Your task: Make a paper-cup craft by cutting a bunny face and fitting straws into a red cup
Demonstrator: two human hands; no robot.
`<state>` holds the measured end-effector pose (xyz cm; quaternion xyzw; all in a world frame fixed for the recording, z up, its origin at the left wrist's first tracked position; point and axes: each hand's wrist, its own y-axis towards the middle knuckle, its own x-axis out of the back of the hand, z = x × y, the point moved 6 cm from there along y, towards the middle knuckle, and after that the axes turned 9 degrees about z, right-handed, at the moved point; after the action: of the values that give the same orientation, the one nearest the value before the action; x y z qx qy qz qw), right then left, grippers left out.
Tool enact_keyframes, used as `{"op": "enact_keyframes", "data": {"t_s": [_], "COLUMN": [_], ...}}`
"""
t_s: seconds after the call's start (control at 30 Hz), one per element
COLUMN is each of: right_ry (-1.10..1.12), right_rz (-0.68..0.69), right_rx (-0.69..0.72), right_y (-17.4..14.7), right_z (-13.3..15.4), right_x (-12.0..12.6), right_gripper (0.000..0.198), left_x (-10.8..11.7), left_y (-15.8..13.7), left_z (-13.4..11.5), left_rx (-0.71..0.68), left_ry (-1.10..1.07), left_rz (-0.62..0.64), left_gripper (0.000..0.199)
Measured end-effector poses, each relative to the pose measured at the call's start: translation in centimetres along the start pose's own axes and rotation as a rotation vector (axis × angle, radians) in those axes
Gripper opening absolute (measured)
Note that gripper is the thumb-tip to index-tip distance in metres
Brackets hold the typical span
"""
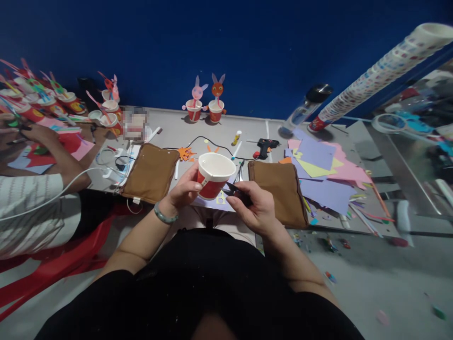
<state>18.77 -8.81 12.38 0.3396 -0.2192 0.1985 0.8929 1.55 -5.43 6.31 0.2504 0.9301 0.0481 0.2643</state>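
My left hand (184,185) grips a red and white paper cup (212,188) by its left side, with the open mouth tilted toward me. Closed in my right hand (257,208) is a pair of black scissors (231,189), its dark pointed blades beside the cup's lower right side. Most of the handle is hidden by my fingers. Under the cup lies a lilac sheet (212,204) with yellow cut shapes. Orange paper cutouts (186,154) lie just beyond my left hand.
Two rabbit-decorated cups (194,111) stand by the blue wall. A glue gun (266,147), glue stick (237,138), bottle (305,111), tall cup stack (382,75) and coloured paper (318,163) lie or stand rightward. Brown cushions (151,172) flank me. Another person's arm (62,146) works at left.
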Motion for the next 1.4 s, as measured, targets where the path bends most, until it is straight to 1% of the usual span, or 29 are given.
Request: {"op": "enact_keyframes", "data": {"t_s": [0.07, 0.13, 0.2, 0.3, 0.4, 0.6, 0.8, 0.9, 0.97, 1.07, 1.17, 1.23, 1.3, 1.33, 1.4], "right_ry": [-0.029, -0.049, -0.063, -0.079, -0.095, -0.153, -0.212, -0.224, -0.241, -0.295, -0.401, -0.451, -0.385, -0.292, -0.008], "right_rz": [0.030, 0.065, 0.073, 0.046, 0.046, 0.058, 0.018, -0.001, -0.006, -0.018, -0.057, -0.087, -0.097, -0.088, -0.031], "right_rx": [-0.021, -0.021, -0.012, 0.002, -0.008, -0.046, -0.054, -0.065, -0.083, -0.092, -0.063, -0.049, -0.068, -0.098, -0.196], "right_y": [0.0, 0.1, 0.2, 0.3, 0.4, 0.4, 0.4, 0.3, 0.2, 0.1, 0.1, 0.0, 0.1, 0.2, 0.4], "right_z": [-0.2, -0.3, -0.3, -0.1, 0.0, -0.1, 0.2, 0.2, 0.1, 0.1, 0.4, 0.5, 0.4, 0.1, -0.8], "right_x": [-0.3, -0.6, -0.7, -0.5, -0.4, -0.9, -1.2, -1.2, -1.3, -1.5, -1.6, -1.6, -1.6, -1.7, -2.1], "right_gripper": [0.017, 0.019, 0.019, 0.018, 0.018, 0.017, 0.015, 0.014, 0.015, 0.017, 0.017, 0.015, 0.014, 0.014, 0.018], "left_x": [-0.2, -0.3, -0.2, 0.4, 0.9, 1.0, 0.2, 0.2, 0.2, 0.1, 0.4, 0.7, 0.7, 0.6, 0.2], "left_y": [-0.1, -0.2, -0.3, -0.2, 0.0, 0.4, -0.1, -0.5, -0.9, -1.4, -1.7, -1.6, -1.5, -1.5, -1.6], "left_z": [0.5, 1.0, 1.4, 1.5, 1.2, 0.2, -0.5, -0.7, -1.1, -1.8, -1.9, -1.7, -1.8, -1.9, -2.4], "left_rx": [0.027, 0.052, 0.053, 0.044, 0.029, -0.090, -0.180, -0.254, -0.335, -0.462, -0.501, -0.500, -0.541, -0.581, -0.683], "left_ry": [0.018, 0.052, 0.075, 0.098, 0.132, 0.279, 0.388, 0.474, 0.572, 0.778, 0.924, 0.974, 1.024, 1.060, 1.153], "left_rz": [0.030, 0.026, -0.010, -0.078, -0.099, -0.140, -0.193, -0.222, -0.246, -0.301, -0.377, -0.387, -0.352, -0.326, -0.297], "left_gripper": [0.077, 0.080, 0.080, 0.074, 0.073, 0.079, 0.080, 0.080, 0.080, 0.080, 0.083, 0.089, 0.092, 0.091, 0.088]}}
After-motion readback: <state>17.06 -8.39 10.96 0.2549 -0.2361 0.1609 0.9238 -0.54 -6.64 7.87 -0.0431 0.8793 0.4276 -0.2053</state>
